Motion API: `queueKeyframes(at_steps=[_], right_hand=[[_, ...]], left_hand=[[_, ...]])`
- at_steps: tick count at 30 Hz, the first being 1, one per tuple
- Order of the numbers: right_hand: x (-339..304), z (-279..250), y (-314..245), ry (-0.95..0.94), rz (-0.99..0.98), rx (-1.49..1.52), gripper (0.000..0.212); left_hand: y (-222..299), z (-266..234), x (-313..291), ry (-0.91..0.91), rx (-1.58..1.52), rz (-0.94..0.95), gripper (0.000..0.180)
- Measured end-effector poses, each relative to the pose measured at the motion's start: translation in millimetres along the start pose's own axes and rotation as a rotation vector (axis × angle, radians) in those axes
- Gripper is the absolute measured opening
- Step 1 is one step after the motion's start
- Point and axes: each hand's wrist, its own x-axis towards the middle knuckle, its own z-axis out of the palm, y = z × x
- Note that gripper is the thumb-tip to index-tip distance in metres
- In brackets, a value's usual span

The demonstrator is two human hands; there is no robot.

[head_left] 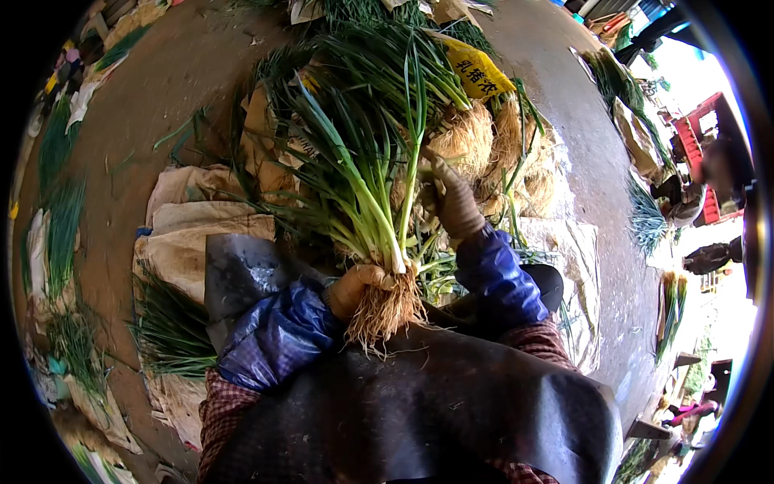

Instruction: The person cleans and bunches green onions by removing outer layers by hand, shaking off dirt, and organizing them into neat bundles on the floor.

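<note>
My left hand [359, 290], in a tan glove, is closed round a bunch of green onions [375, 202] just above their brown stringy roots [389, 310]. The white-green stalks rise from the grip, and the dark leaves fan away from me. To the right of the upright stalks is my right hand [453, 198], also gloved, with its fingers curled close beside them. Whatever its fingertips may hold is too blurred to make out. Beyond the hands lies a heap of green onions [367, 60], with pale root clumps [466, 141] at its right.
A dark apron [387, 403] covers my lap. Burlap sacking [210, 230] lies at the left, with more green onions [169, 327] below it. A yellow printed bag [476, 68] rests on the heap. Other bundles line both sides, and a red crate [697, 145] stands far right near other people.
</note>
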Motion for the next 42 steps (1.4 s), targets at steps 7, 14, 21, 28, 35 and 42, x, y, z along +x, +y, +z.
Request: queueKeyframes(at_steps=[7, 14, 21, 28, 35, 42], right_hand=[[19, 4, 4, -0.412, 0.03, 0.42, 0.044], [-24, -27, 19, -0.325, 0.145, -0.056, 0.016], [-93, -42, 0, -0.301, 0.106, -0.444, 0.009], [-136, -62, 4, -0.445, -0.099, -0.547, 0.016], [-173, -75, -33, -0.262, 0.119, -0.278, 0.014], [-170, -108, -49, -0.192, 0.042, -1.036, 0.047]], left_hand=[[-1, -5, -2, -0.01, 0.119, 0.021, 0.043], [-2, -1, -1, 0.05, 0.117, 0.166, 0.05], [-4, -10, 5, 0.025, 0.024, 0.197, 0.057], [-6, -10, 8, -0.065, -0.016, 0.268, 0.052], [-8, -20, 8, -0.13, -0.102, 0.292, 0.046], [-4, -21, 7, -0.106, -0.095, 0.256, 0.046]])
